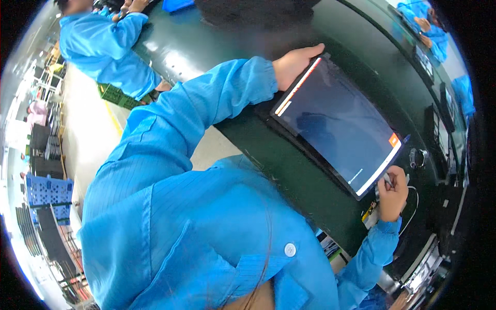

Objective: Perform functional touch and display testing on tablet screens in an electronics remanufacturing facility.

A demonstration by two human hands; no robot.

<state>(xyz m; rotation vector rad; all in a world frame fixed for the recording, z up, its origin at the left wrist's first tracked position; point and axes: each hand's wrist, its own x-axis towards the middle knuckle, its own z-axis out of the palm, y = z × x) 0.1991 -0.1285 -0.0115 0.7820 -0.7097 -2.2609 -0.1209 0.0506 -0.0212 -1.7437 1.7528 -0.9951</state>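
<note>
A flat screen panel point(341, 129) with a dark blue-grey display, white end strips and orange patches lies tilted over the dark green bench. My left hand point(297, 64) is closed round its far-left end, the thumb along the edge and the other fingers partly hidden. Just off the panel's near-right corner, my right hand point(393, 194) is closed in a pinch. A small whitish piece shows at its fingertips, too small to name. Beside that hand a thin white cable point(415, 206) curves over the bench, and a small yellow-and-white item point(370, 214) lies under the wrist.
The dark green bench point(289, 181) runs past my front. A coiled dark cable or ring point(418, 158) lies right of the panel. More screens point(448, 106) stand along the far right. A co-worker in blue point(103, 46) is at the upper left, near a green crate point(116, 96).
</note>
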